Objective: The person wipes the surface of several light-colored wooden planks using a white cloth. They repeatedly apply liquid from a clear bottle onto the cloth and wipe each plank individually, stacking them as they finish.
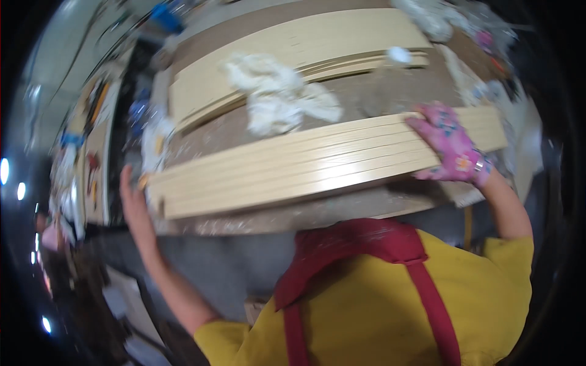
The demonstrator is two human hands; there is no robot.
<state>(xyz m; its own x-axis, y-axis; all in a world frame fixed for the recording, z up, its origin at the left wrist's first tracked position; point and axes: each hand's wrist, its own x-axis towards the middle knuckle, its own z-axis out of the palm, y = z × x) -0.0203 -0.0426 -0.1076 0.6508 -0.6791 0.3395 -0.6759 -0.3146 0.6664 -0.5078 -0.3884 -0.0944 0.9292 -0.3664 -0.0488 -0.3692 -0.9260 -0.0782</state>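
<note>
A stack of long, pale wooden boards (274, 160) lies across the near part of the worktable, its long edges side by side. My right hand (448, 146), in a pink flowered glove, spans the boards near their right end, fingers at the far edge and thumb at the near edge. At the left end, my left hand (133, 198) is bare and slightly blurred. Its fingers stretch out along the board ends, and whether the palm touches them I cannot tell. Just beyond the boards lies a crumpled white cloth (271, 97).
Wider pale boards (293, 46) lie stacked at the back of the brown worktable (213, 143). A bottle with a white cap (398, 56) stands near their right end. Clear plastic bags (430, 18) lie at the far right. Tools rest on a side bench (96, 155) at left.
</note>
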